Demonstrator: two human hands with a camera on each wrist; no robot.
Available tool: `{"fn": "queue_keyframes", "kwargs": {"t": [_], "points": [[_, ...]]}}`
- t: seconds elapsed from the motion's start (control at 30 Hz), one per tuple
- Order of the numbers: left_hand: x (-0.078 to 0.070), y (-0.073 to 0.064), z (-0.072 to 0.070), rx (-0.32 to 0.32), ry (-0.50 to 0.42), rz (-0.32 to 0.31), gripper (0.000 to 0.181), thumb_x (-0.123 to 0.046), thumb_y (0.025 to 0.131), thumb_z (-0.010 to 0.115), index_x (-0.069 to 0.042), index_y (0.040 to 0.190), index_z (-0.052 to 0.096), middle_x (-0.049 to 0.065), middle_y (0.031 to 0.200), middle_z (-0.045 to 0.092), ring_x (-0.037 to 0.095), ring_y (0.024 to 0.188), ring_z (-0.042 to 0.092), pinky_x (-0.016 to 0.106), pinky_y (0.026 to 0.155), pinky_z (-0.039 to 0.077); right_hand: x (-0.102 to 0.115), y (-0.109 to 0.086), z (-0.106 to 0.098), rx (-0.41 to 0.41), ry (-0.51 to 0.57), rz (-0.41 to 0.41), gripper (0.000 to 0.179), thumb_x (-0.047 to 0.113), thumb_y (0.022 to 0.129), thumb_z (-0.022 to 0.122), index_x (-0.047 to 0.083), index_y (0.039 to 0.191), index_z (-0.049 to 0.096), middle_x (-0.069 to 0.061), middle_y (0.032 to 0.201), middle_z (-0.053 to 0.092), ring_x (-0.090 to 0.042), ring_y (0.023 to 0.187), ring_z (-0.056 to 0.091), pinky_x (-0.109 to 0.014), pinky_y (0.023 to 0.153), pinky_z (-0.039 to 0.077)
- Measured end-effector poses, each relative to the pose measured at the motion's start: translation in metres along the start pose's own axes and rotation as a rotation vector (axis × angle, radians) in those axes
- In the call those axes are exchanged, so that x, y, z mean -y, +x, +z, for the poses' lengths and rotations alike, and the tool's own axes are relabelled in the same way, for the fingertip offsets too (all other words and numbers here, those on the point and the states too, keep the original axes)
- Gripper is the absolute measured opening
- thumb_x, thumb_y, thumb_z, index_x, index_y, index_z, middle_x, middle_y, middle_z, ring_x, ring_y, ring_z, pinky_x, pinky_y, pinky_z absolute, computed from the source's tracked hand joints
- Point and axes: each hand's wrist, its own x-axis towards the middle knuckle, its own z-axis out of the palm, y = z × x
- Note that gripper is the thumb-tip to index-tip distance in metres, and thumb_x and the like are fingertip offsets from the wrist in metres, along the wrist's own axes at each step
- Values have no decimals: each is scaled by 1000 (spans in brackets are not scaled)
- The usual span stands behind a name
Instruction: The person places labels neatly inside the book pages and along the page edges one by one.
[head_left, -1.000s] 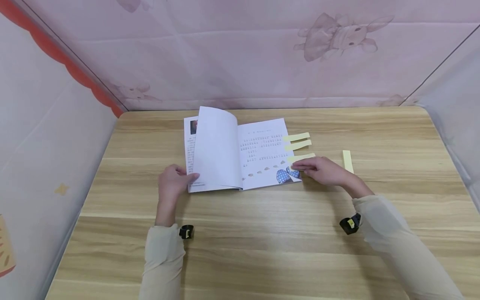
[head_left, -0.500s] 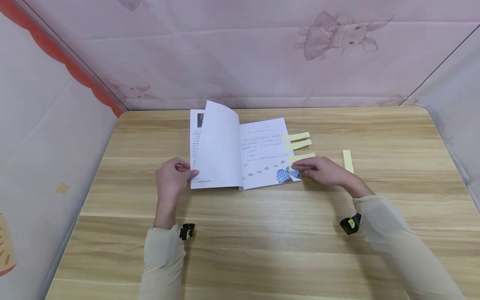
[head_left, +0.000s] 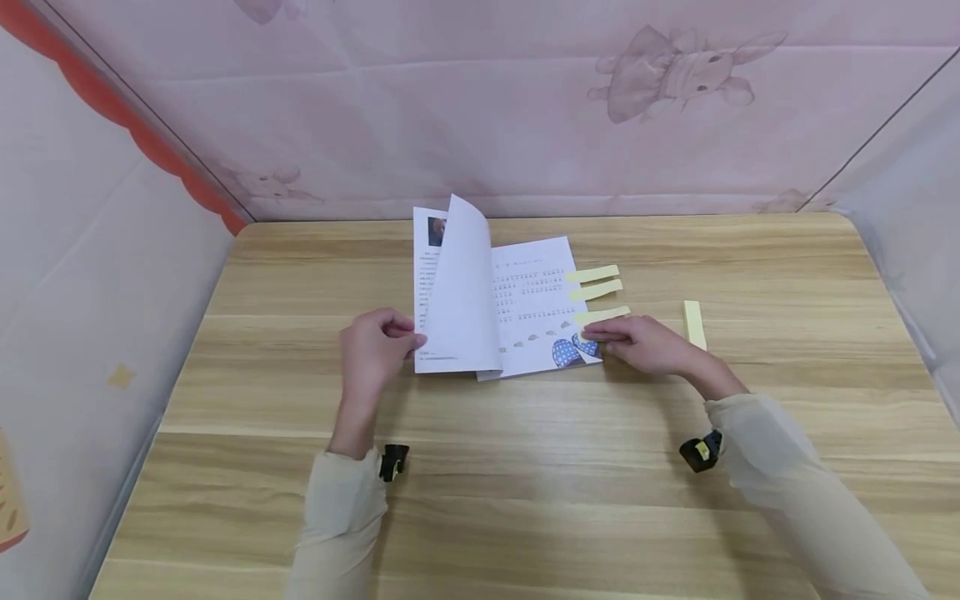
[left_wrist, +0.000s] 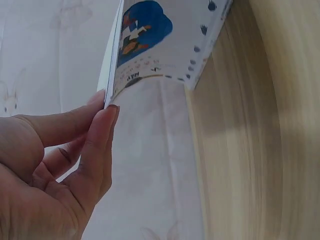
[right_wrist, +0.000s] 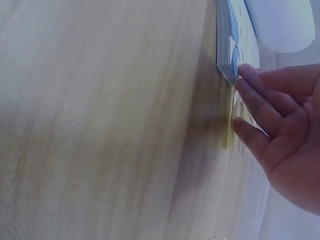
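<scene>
An open book [head_left: 534,296] lies on the table, its left part lifted. My left hand [head_left: 377,346] pinches the outer edge of that raised part, the cover with a loose white page [head_left: 461,292] curling above it. In the left wrist view, thumb and fingertips meet at the cover's corner [left_wrist: 145,35], whose outside has a blue picture. My right hand [head_left: 647,343] rests its fairly straight fingertips on the right page's lower corner, over a blue dotted drawing [head_left: 566,352]. Yellow sticky strips [head_left: 597,290] jut from the right page's edge, the lowest beside those fingers.
One separate yellow strip [head_left: 694,324] lies on the wooden table [head_left: 525,500] right of the book. A pink fabric wall [head_left: 480,108] stands behind the table's back edge.
My left hand has moved to the right, raising the cover and loose page and swinging them toward the right page. The right hand has stayed in place.
</scene>
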Motion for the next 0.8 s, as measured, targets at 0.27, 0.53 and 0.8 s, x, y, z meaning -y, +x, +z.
{"fn": "queue_keyframes", "kwargs": {"t": [0.27,0.53,0.8], "points": [[-14,-3,11,36,-10,22,11,-2,75,72,0,84,66,12,76,65,23,64,65,27,54,51,0,-6,1,-66,65,0,38,-1,89,52,-6,127,48,-15,122,57,-31,112,53,-44,93,42],[-25,-3,26,65,-13,82,10,-3,75,73,-2,82,66,9,74,63,19,63,61,26,54,50,8,-15,-16,-116,14,-18,35,-2,89,50,-8,123,51,-21,119,57,-34,109,55,-45,88,45],[-46,-8,44,106,-46,139,8,-5,76,72,-2,82,66,7,74,63,16,64,60,24,56,50,22,-34,-43,-210,-10,44,36,5,92,49,-8,126,49,-22,121,55,-38,107,55,-48,85,46]]}}
